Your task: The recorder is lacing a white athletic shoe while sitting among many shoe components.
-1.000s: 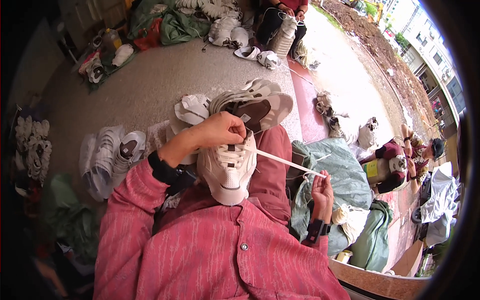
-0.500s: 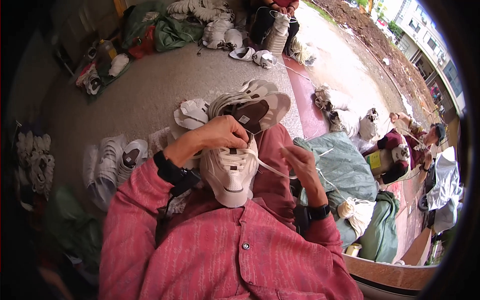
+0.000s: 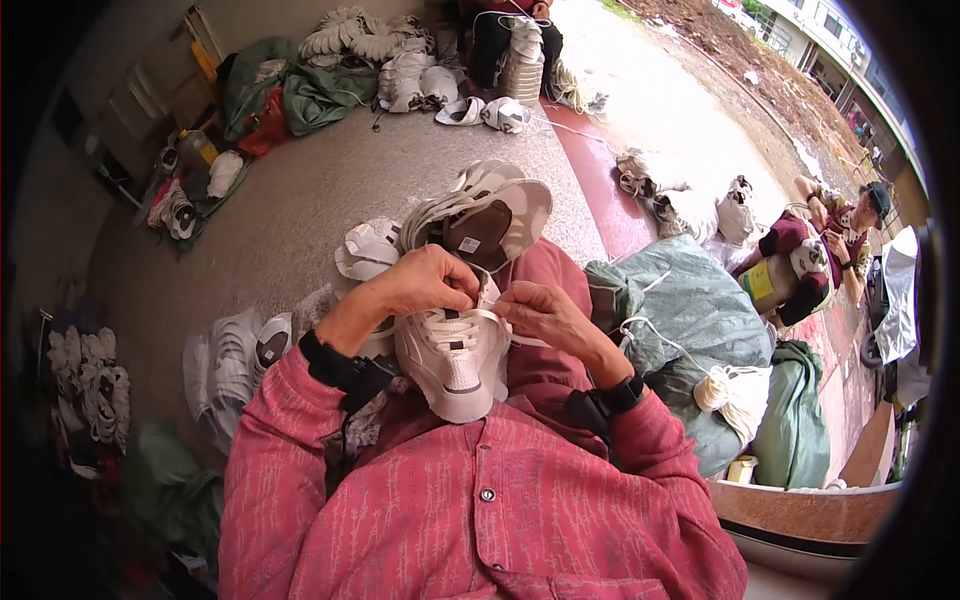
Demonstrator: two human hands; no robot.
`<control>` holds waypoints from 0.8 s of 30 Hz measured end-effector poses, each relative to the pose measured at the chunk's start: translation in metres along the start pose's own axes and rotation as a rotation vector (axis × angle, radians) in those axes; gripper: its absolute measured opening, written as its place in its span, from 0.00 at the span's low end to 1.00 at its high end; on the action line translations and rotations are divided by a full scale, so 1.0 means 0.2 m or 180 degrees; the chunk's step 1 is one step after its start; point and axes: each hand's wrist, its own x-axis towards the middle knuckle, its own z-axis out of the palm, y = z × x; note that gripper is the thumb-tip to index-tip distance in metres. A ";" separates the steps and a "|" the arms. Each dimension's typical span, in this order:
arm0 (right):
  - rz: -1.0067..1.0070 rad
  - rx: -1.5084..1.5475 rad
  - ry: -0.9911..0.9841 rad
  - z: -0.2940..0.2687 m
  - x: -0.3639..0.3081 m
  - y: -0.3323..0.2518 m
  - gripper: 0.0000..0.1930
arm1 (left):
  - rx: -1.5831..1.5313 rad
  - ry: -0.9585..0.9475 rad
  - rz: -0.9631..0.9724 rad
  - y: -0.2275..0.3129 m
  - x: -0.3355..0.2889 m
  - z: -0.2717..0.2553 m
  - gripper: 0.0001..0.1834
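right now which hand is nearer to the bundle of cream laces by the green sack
Right. The right hand, at the right edge of the white shoe, is left of the bundle; the left hand, over the shoe's upper left, is farther away.

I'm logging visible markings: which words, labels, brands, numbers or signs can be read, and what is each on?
No text can be read.
White label inside the brown-lined shoe: too small.
Yellow-green patch beside the capped co-worker: too blurred.
Pale laced shoe: no legible marking.
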 end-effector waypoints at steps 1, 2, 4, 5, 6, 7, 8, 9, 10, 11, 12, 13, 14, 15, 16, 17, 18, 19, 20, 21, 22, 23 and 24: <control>0.0001 0.0013 0.0008 0.00 0.00 0.00 0.11 | 0.0005 -0.0013 -0.0006 0.00 0.00 0.00 0.12; -0.0015 -0.0065 0.0023 0.00 0.00 -0.01 0.11 | -0.0034 0.0003 0.0005 0.00 0.00 0.01 0.12; -0.0035 -0.0134 0.0050 0.00 0.01 0.00 0.11 | -0.0065 0.0008 0.0015 0.01 -0.01 0.02 0.12; -0.0015 -0.0027 -0.0015 -0.02 0.02 0.03 0.12 | -0.0159 0.0030 0.0021 0.02 -0.01 0.02 0.12; 0.0005 0.0080 -0.0081 -0.02 0.02 0.04 0.12 | -0.0254 0.0051 0.0026 0.02 -0.01 0.03 0.12; 0.0002 0.0091 -0.0081 -0.02 0.03 0.03 0.12 | -0.0247 0.0047 0.0017 0.01 -0.01 0.03 0.12; 0.0107 0.0227 -0.0069 -0.01 0.03 0.02 0.12 | -0.0292 0.0045 0.0060 0.01 -0.01 0.03 0.12; 0.0212 0.0362 -0.0060 0.00 0.03 0.01 0.13 | -0.0337 0.0045 0.0102 0.00 -0.01 0.02 0.12; 0.0217 0.0376 -0.0055 0.00 0.03 0.00 0.13 | -0.0337 0.0033 0.0092 0.01 0.00 0.03 0.12; 0.0190 0.0327 -0.0042 0.00 0.04 0.00 0.13 | -0.0361 0.0019 0.0069 0.02 0.00 0.03 0.12; 0.0161 0.0277 -0.0027 -0.01 0.05 0.00 0.13 | -0.0384 0.0003 0.0048 0.03 0.01 0.03 0.11; 0.0159 0.0253 0.0006 -0.01 0.06 -0.01 0.13 | -0.0383 -0.0014 0.0086 0.02 0.01 0.02 0.11; 0.0170 0.0112 -0.0049 -0.01 0.07 -0.01 0.10 | -0.0368 -0.0003 0.0105 0.00 0.02 0.02 0.11; 0.0180 -0.0034 -0.0094 -0.02 0.08 0.00 0.09 | -0.0350 0.0005 0.0134 -0.02 0.02 0.02 0.10; 0.0151 -0.0052 -0.0030 -0.03 0.10 0.04 0.09 | -0.0155 0.0084 0.0255 -0.02 0.02 0.02 0.11; -0.0217 -0.0074 0.0210 -0.06 0.14 0.11 0.13 | -0.0222 0.0077 0.0322 -0.02 0.03 0.02 0.10; -0.0598 -0.0107 0.0418 -0.07 0.18 0.13 0.19 | -0.0287 0.0098 0.0380 -0.03 0.01 0.01 0.10; -0.0845 -0.0060 0.0343 -0.08 0.20 0.12 0.30 | -0.0262 0.0086 0.0362 -0.04 0.01 0.01 0.10; -0.0853 -0.0161 0.0137 -0.06 0.19 0.05 0.27 | -0.0229 0.0087 0.0330 -0.05 0.00 0.00 0.10; -0.1162 -0.0468 -0.0035 -0.08 0.22 0.07 0.26 | -0.0275 0.0102 0.0257 -0.05 0.00 0.01 0.09; -0.1457 -0.0787 -0.0212 -0.10 0.23 0.08 0.24 | -0.0240 0.0093 0.0173 -0.05 0.00 0.01 0.09; -0.1240 -0.0497 -0.0324 -0.11 0.22 0.07 0.23 | -0.0315 0.0114 0.0116 -0.05 -0.01 0.01 0.09; -0.1024 -0.0202 -0.0441 -0.11 0.22 0.06 0.22 | -0.0390 0.0139 0.0052 -0.04 -0.01 0.02 0.09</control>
